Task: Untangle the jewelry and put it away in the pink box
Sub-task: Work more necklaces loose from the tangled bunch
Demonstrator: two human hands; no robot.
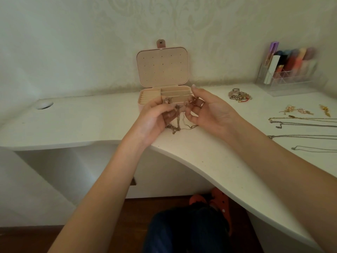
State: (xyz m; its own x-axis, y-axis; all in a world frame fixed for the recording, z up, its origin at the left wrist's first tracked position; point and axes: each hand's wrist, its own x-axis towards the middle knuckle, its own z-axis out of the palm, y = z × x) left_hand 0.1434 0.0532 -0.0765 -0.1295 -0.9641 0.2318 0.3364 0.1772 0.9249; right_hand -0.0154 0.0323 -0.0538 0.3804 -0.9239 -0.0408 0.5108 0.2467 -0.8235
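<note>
White curved tabletop [109, 121] against patterned wallpaper. Open pink box [162, 84] at back; just before it, left hand [155, 115] and right hand [206, 110] pinching tangled chains [177, 118]. Right of box: laid-out necklaces [300, 123], clear organizer [288, 73].

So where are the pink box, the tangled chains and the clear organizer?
pink box [162, 70]: head view, inside of the raised lid.
tangled chains [176, 117]: head view, the knot hanging between both hands.
clear organizer [291, 83]: head view, its front wall.

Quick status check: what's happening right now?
Left hand and right hand both pinch tangled chains. Pink box open behind. Nothing in the way.
</note>
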